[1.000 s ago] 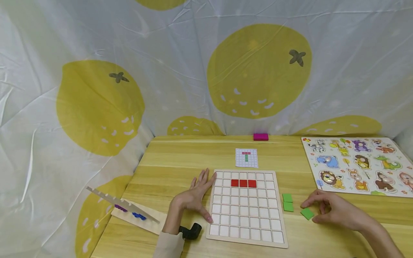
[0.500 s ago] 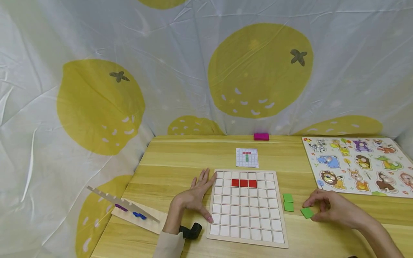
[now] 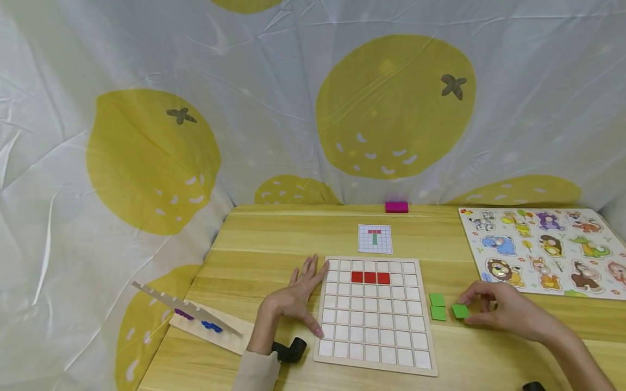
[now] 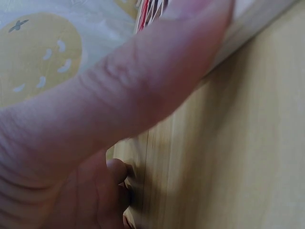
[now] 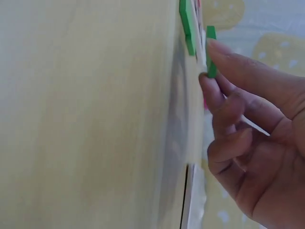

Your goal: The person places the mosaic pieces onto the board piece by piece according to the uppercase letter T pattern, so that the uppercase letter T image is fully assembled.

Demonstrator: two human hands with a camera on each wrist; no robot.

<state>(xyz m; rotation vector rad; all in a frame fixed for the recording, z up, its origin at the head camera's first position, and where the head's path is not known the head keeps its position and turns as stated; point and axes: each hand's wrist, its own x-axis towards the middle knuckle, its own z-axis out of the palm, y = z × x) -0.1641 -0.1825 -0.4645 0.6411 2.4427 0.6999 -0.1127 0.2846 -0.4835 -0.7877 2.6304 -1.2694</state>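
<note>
A wooden grid board [image 3: 371, 334] lies in the middle of the table, with three red tiles [image 3: 370, 277] side by side in its second row. Spread along the board's left edge, my left hand [image 3: 292, 300] touches it with thumb and index finger; the left wrist view shows the thumb [image 4: 119, 86] over the rim. To the right of the board, my right hand [image 3: 513, 312] pinches a green tile [image 3: 459, 311] between thumb and fingers. The right wrist view shows this green tile [image 5: 211, 57] raised off the tabletop. Two more green tiles [image 3: 437, 307] lie beside the board's right edge.
Behind the board lies a printed pattern card [image 3: 375, 247] with a red and green T. A magenta block [image 3: 396, 207] sits at the back edge. An animal puzzle board [image 3: 543, 250] fills the back right; a wooden stand [image 3: 210, 331] with blue and purple pieces is at left.
My right hand has moved the pinched green tile slightly back and left, nearer the two loose green tiles, and it has turned a little. The left hand stays at the board.
</note>
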